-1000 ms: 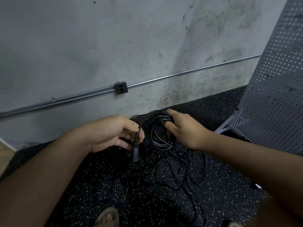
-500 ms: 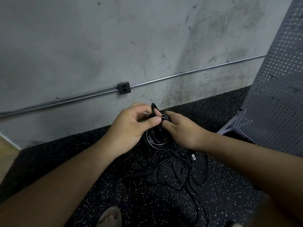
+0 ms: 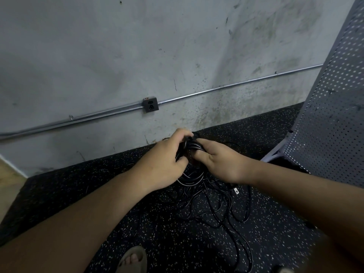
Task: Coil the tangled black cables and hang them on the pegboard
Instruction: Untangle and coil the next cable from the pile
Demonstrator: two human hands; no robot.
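A coil of black cable (image 3: pixel 190 179) hangs between my two hands above the floor. My left hand (image 3: pixel 167 160) grips the top of the coil from the left, fingers curled round the strands. My right hand (image 3: pixel 220 164) holds the same bundle from the right, thumb and fingers wrapped round it. Below the coil, a tangle of loose black cables (image 3: pixel 218 205) lies spread on the speckled floor, with a small white-tipped plug (image 3: pixel 236 191) near my right wrist. The grey pegboard (image 3: pixel 331 107) leans at the right edge.
A grey concrete wall carries a metal conduit (image 3: pixel 216 89) and a dark socket box (image 3: pixel 150 105). The black speckled rubber floor (image 3: pixel 275 233) runs to the wall. My sandalled foot (image 3: pixel 134 261) shows at the bottom. A wooden floor strip (image 3: pixel 7 174) lies at the left.
My left hand came in from the left, where it held a hanging plug end, and closed on the top of the coil beside my right hand. Both hands now sit tight together.
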